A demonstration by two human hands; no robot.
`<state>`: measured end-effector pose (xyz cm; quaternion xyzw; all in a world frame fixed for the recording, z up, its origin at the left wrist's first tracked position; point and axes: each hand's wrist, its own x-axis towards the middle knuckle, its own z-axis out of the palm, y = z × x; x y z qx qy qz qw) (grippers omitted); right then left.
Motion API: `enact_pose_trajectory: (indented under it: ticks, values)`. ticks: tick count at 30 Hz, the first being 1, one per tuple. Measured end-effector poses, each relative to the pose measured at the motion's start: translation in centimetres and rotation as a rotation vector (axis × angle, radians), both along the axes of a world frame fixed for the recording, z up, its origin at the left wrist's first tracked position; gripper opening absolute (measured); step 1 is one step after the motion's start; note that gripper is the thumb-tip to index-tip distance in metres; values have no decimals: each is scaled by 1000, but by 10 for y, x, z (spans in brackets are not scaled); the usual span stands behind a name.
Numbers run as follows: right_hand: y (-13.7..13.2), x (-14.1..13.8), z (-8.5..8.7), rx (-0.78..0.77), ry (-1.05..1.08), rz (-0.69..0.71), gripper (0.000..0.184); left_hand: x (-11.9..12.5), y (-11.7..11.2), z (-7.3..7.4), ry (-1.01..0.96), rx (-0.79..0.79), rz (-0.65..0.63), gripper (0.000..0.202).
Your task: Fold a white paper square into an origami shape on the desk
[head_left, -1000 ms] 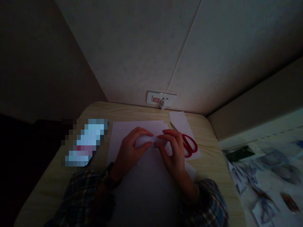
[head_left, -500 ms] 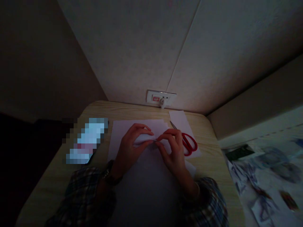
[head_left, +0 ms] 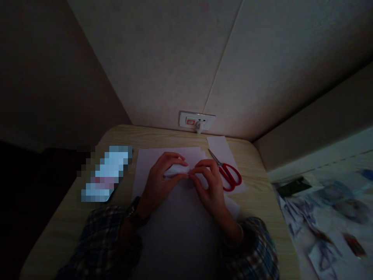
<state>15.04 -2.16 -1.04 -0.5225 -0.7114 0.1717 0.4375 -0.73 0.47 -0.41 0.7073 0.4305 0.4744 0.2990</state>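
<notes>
A small folded piece of white paper [head_left: 176,170] is held between my two hands above larger white sheets [head_left: 180,233]. My left hand [head_left: 162,175] curls around its left part, thumb below and fingers above. At its right end, my right hand [head_left: 207,181] pinches with thumb and index finger, and the fingertips of both hands nearly meet there. Dim light hides the exact folds. Just right of my right hand lies a pair of red-handled scissors [head_left: 232,177], blades pointing away to the upper left, on a strip of white paper [head_left: 219,144].
On the left of the wooden table [head_left: 259,202] lies a phone [head_left: 109,171] with a lit, blurred screen. A wall socket [head_left: 197,119] with a plug is behind the table. To the right, lower down, is a surface with scattered papers [head_left: 326,252] and bags.
My right hand has shifted slightly left, closer to my left fingertips, showing more of the scissors. The view has moved a little; my left hand keeps its hold.
</notes>
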Motion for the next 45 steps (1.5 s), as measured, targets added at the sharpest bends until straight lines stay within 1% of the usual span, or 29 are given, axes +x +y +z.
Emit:
enact_pose_trajectory:
  ticks: [4, 7, 11, 13, 15, 18, 20, 22, 24, 26, 28, 30, 34, 36, 38, 41, 45]
  values:
    - [0, 1, 1, -4, 52, -32, 5, 0, 1, -4, -80, -51, 13, 20]
    - [0, 1, 2, -8, 82, -59, 7, -1, 1, -6, -180, -174, 52, 30]
    - [2, 3, 2, 10, 71, -75, 9, -2, 3, 0, -234, -364, 93, 40]
    - [2, 4, 2, 11, 65, -78, 9, -3, 4, 4, -234, -435, 92, 39]
    - [3, 5, 3, 8, 75, -83, 9, -4, 5, 7, -225, -472, 86, 35]
    - [5, 6, 3, 6, 99, -87, 9, -6, 4, 6, -177, -445, 98, 29]
    - [6, 7, 2, -1, 111, -78, 9, -6, 3, 4, -118, -377, 117, 26]
    - [7, 8, 0, -7, 114, -70, 8, -6, 2, 2, -61, -275, 115, 25]
    - [8, 8, -3, -1, 96, -69, 7, -5, 1, 1, 2, -170, 71, 23]
    - [7, 8, -4, 17, 58, -70, 7, -4, 1, 0, 66, -83, -9, 17]
    - [7, 8, -3, 32, 27, -68, 7, -2, 1, 0, 111, -43, -74, 10]
    - [6, 8, -1, 32, 30, -65, 7, -1, 2, 0, 109, -45, -73, 6]
    - [7, 10, 3, 10, 119, -70, 5, -3, 4, 1, 11, -112, 70, 6]
    - [8, 11, 3, 16, 151, -82, 5, -4, 5, 2, -50, -159, 109, 6]
    - [8, 12, 3, 36, 162, -93, 6, -4, 6, 2, -85, -214, 95, 7]
    - [8, 12, 2, 86, 148, -106, 6, -3, 6, 0, -94, -291, 22, 12]
    - [5, 10, 3, 153, 88, -124, 4, 0, 7, -5, -98, -342, -25, 13]
